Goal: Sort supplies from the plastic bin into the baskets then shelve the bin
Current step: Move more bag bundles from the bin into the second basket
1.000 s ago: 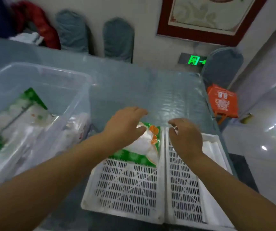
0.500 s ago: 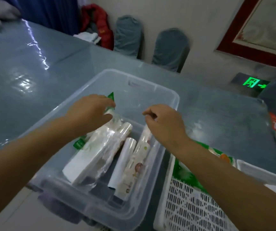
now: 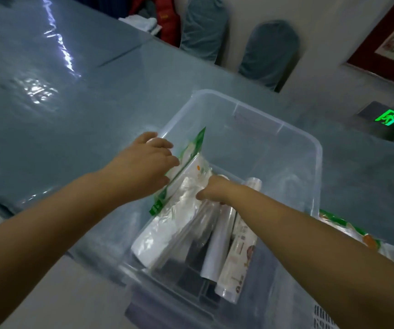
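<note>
Two hands reach into the clear plastic bin (image 3: 250,129), which stands on the grey counter (image 3: 72,115). The left hand (image 3: 143,167) lies over the bin's left wall, fingers curled against the upper edge of a green-trimmed packet (image 3: 186,162) that leans there; whether it truly grips the packet cannot be told. The right hand (image 3: 217,188) is down inside the bin, just right of the left one, closed around the top of a clear-wrapped roll (image 3: 179,222). Below the right wrist lie a plain white roll (image 3: 217,248) and a printed roll (image 3: 238,257), side by side and touching. Beyond the right forearm, outside the bin, another green-edged packet (image 3: 348,231) rests in a white slotted basket (image 3: 321,317), seen only at the corner.
</note>
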### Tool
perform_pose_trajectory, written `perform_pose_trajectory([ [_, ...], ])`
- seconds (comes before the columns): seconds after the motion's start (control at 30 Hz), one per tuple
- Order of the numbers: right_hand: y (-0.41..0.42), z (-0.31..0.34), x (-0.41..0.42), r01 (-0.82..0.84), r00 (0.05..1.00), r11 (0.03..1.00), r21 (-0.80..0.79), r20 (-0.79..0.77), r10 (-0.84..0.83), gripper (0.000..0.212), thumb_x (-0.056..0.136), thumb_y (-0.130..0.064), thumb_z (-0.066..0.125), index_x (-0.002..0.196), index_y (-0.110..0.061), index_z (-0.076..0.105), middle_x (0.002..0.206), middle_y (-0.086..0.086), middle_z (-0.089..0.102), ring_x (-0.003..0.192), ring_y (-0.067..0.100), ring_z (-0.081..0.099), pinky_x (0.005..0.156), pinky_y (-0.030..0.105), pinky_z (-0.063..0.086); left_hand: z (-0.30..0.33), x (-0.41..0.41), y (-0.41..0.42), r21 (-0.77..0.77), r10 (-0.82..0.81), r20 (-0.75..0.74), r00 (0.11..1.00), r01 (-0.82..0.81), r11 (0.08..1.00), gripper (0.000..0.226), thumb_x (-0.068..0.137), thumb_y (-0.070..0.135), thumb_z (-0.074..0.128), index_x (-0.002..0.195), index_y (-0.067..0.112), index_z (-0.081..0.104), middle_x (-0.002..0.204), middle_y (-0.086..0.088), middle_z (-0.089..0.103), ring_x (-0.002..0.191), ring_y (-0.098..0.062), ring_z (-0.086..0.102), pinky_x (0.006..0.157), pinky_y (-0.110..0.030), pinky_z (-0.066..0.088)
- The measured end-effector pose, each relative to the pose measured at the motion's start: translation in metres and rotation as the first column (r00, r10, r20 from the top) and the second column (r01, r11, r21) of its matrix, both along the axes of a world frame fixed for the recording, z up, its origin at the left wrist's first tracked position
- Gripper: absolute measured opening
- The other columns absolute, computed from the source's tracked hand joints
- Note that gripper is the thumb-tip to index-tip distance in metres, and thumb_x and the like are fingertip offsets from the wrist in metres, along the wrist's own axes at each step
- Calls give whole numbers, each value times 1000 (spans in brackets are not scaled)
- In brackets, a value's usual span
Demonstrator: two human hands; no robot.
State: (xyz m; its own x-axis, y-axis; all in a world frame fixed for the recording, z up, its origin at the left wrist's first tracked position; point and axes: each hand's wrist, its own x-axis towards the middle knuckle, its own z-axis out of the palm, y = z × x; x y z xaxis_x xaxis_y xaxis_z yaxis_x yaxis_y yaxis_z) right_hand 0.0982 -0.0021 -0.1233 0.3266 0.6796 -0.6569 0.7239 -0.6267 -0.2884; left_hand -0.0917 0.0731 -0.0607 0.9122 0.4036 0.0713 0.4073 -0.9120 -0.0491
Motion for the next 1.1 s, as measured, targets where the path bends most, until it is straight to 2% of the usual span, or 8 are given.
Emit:
perform_pose_trajectory([
  [0.13,4,-11,-5,228,963,973,36,-152,-221,53,75,-24,71,122,-9,51,102,13,61,69,23,57,52,27,43,-4,1,2,-13,-5,-3,1000,4,1000,39,81,32,55,120,25,56,120,7,63,133,-14,34,107,-36,24],
  [0.3,4,-19,-8,411,892,909,71,-237,-385,49,66,-16,78,107,-7,52,96,12,62,81,28,63,64,33,54,-5,1,3,-55,12,15,1000,-11,998,43,83,29,55,126,25,52,127,7,59,134,-12,30,106,-35,25],
  [0.43,0,-18,-11,503,845,861,74,-252,-472,33,66,-13,76,73,-9,44,74,7,52,56,21,55,35,22,45,-5,3,2,-51,7,-5,1000,-7,999,44,85,30,54,128,25,50,129,7,57,135,-13,29,107,-35,25],
  [0.6,-2,4,-14,505,834,849,155,-341,-434,34,67,-7,75,90,-7,49,73,7,48,58,19,49,41,24,45,-2,3,0,-12,7,-28,1000,-7,1000,44,85,34,54,128,28,50,129,9,57,137,-12,26,111,-34,15],
  [0.73,-8,40,-1,456,875,827,329,-334,-350,29,68,-10,75,86,-8,53,68,6,47,52,17,46,40,19,39,3,8,-4,63,-13,-71,997,18,998,55,83,44,57,132,23,45,134,4,55,143,-15,15,116,-34,-2],
  [0.87,-23,85,14,415,904,760,501,-324,-280,19,65,-9,75,67,-13,56,63,4,53,53,16,50,46,22,41,15,28,-23,-153,94,89,992,-80,985,89,76,47,66,145,16,18,147,-6,40,137,-23,30,106,-32,28],
  [0.97,-42,121,27,429,895,697,574,-371,-245,19,64,-9,76,70,-13,59,70,7,59,61,18,57,51,24,47,31,48,-34,-529,260,248,933,-94,843,88,70,42,74,139,19,26,123,-6,58,103,-23,59,75,-29,44],
  [1.1,-73,163,47,469,873,626,623,-434,-222,20,66,-14,78,79,-16,63,73,2,66,61,12,63,50,21,49,52,68,-40,-920,321,313,894,202,336,33,65,30,82,93,22,66,76,4,73,67,-10,67,58,-22,53],
])
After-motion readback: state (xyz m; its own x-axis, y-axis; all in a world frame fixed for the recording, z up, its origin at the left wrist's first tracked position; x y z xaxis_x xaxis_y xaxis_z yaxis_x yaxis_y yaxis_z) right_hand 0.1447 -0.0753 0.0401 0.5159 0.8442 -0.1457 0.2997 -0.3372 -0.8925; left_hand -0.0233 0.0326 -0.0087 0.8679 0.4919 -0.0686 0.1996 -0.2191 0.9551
